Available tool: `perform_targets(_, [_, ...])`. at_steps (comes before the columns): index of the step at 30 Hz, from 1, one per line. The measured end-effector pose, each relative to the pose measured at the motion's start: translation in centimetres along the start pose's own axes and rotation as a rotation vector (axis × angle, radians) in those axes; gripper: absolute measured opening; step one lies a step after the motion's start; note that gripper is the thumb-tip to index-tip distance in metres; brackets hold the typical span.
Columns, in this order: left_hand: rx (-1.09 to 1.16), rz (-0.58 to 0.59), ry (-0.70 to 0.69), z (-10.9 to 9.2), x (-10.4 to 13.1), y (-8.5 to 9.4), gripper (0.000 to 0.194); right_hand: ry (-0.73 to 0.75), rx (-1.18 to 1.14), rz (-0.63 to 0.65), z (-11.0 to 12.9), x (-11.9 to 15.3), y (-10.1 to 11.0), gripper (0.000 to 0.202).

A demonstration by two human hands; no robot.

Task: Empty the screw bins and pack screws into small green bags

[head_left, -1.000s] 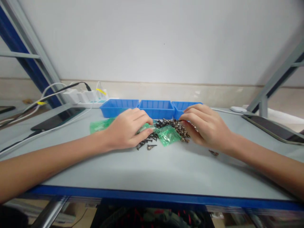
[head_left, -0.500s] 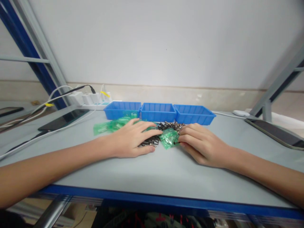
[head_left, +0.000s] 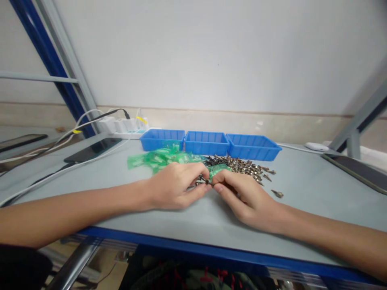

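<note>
My left hand and my right hand meet over the middle of the grey table. Between their fingertips is a small dark screw; the right thumb and forefinger pinch it. The left thumb and forefinger curve toward its head, with a gap between them, and whether they touch it is unclear. Behind the hands lies a pile of metal screws, brassy on the right and darker on the left. Green plastic bags with small pale pieces lie behind my left hand. Another green bag is partly hidden by my right hand.
Three blue bins stand in a row at the back. A power strip with cables and a phone are on the left. At the right lie a dark phone and a white object. One loose screw lies beyond my right hand.
My hands have come together. My left fingers, spread over the pile before, are now bent inward. My right hand has moved left, uncovering more brassy screws. The view has shifted slightly.
</note>
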State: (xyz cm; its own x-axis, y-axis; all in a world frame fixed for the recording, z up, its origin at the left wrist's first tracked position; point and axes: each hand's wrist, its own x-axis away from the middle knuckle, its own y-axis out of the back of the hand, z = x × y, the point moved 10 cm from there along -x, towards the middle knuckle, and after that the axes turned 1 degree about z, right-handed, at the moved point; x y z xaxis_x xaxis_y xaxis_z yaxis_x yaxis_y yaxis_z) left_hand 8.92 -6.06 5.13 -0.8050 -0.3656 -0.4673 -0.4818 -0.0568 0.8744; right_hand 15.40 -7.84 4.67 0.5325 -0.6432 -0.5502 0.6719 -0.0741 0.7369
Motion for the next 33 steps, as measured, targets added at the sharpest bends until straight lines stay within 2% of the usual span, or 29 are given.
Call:
perform_targets(2, [0.094,0.013,0.03,-0.3,0.0,-0.4,0.015,-0.008,-0.056,0.052,-0.3,0.1,-0.4,0.014])
perform_targets(5, [0.2,0.003,0.05,-0.4,-0.3,-0.8,0.022,-0.009,-0.079,0.116,-0.6,0.0,-0.9,0.015])
perform_targets(9, [0.274,-0.023,0.065,0.3,-1.0,-1.2,0.032,-0.056,-0.072,0.135,-1.2,-0.3,-1.1,0.021])
perform_targets(13, [0.327,-0.025,0.111,0.8,-1.3,-1.1,0.027,-0.128,-0.107,0.089,-1.9,-0.4,-0.7,0.023])
perform_targets(16, [0.426,-0.023,0.229,1.1,-1.1,-0.9,0.025,-0.157,-0.132,-0.017,-2.4,-0.3,0.4,0.024])
perform_targets(18, [0.541,0.032,0.332,1.2,-0.7,-1.5,0.036,-0.144,-0.142,-0.062,-2.3,-0.2,1.0,0.025])
perform_targets(21, [0.754,0.197,0.39,0.3,-0.1,-3.3,0.049,-0.082,-0.142,-0.005,-1.6,-0.1,0.8,0.025])
perform_targets(23, [0.861,0.281,0.396,-0.1,0.3,-4.3,0.051,-0.052,-0.139,0.056,-1.1,0.0,0.3,0.024])
perform_targets(25, [0.936,0.303,0.409,-0.1,0.4,-4.7,0.048,-0.037,-0.123,0.079,-0.9,0.0,0.1,0.023])
perform_targets(27, [0.944,0.277,0.417,0.3,0.2,-4.7,0.042,-0.005,-0.089,0.082,-0.5,0.0,0.1,0.022])
perform_targets(30, [0.81,0.211,0.427,1.2,-0.2,-4.2,0.034,0.03,-0.007,0.086,-0.2,0.0,0.1,0.021])
perform_targets(33, [0.674,0.158,0.438,1.9,-0.4,-3.6,0.033,-0.027,0.085,0.074,-1.0,0.0,0.3,0.018])
